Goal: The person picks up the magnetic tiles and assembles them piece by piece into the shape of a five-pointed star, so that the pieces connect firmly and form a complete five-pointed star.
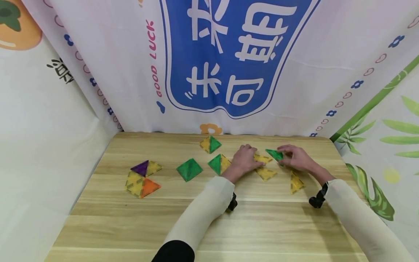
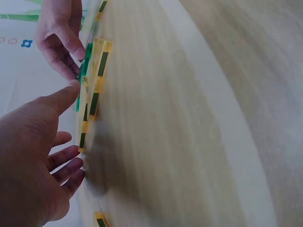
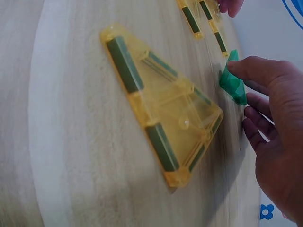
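Tabletop (image 1: 268,225): I watch right hand (image 1: 297,159) pinch green triangular tile (image 1: 273,154).
Long axis points past yellow tile (image 1: 263,159); left hand (image 1: 243,160) relaxed.

A pale wood-grain tabletop (image 1: 131,225) runs back to a whitish-pink hanging (image 1: 131,91), creased like cloth. On it are a large blue panel (image 1: 214,100) with white characters, pink "GOOD LUCK" lettering (image 1: 153,58) and, low down, an orange flower (image 1: 211,128). To the left hangs a white sheet (image 1: 39,145) with an orange fruit print (image 1: 19,36); to the right, another bears green leaves (image 1: 400,140). The light seems soft, though its source is out of view.
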`<state>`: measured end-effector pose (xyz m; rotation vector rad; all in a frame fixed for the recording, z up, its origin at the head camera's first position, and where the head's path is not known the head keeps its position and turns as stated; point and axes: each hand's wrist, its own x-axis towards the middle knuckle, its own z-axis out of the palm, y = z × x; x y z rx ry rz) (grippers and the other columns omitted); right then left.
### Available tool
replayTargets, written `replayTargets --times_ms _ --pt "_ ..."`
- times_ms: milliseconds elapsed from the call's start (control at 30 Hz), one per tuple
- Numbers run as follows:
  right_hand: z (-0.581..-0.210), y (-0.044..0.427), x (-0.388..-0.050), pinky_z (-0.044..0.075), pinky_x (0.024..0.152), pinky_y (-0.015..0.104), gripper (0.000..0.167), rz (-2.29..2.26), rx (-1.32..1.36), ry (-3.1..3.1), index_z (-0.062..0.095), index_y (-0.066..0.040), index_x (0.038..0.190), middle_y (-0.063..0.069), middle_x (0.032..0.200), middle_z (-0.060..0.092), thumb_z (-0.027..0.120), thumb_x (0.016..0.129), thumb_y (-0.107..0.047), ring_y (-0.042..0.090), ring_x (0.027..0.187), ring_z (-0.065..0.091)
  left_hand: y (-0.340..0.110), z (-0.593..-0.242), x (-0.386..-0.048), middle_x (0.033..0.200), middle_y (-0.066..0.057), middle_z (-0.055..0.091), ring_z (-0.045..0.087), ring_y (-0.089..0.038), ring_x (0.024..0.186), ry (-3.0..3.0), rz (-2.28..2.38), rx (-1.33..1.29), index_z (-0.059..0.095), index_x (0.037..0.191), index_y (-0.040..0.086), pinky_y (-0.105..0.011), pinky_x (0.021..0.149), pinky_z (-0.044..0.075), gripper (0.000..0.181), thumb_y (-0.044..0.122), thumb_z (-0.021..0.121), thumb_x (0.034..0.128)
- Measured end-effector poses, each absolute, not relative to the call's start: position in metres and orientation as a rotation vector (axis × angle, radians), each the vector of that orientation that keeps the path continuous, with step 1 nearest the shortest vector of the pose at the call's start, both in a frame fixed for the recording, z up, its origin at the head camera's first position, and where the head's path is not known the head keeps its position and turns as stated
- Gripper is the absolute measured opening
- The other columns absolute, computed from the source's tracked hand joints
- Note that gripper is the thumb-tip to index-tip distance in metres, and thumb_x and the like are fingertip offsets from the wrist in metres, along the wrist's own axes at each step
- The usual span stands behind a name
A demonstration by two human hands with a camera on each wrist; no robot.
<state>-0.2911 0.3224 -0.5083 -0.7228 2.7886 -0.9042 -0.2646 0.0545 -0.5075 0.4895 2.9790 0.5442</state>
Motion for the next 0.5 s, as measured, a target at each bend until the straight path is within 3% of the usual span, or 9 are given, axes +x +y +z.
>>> replayTargets --times_ms 300,500 --pt "-0.5083 0.3234 -0.2907 0.048 0.107 0.064 0.051 -0.908 -0.733 2.761 0.066 0.006 0.137 0.028 0.148 0.056 0.081 0.094 -0.015 0.051 0.133 0.055 0.0579 -0.5051 -0.2616 0.139 -0.002 0.062 0.056 -0.019 0.126 3.013 0.451 0.469 0.066 0.144 0.019 -0.033 0.106 0.051 0.073 0.066 0.076 0.0890" --pt "-0.5071 0.3229 -0.2902 0.048 0.108 0.064 0.052 -0.903 -0.726 2.758 0.066 0.006 0.137 0.028 0.146 0.057 0.082 0.093 -0.015 0.050 0.132 0.056 0.0573 -0.5059 -0.2612 0.136 -0.002 0.062 0.056 -0.020 0.126 3.013 0.466 0.479 0.067 0.143 0.018 -0.034 0.105 0.053 0.067 0.059 0.078 0.0911"
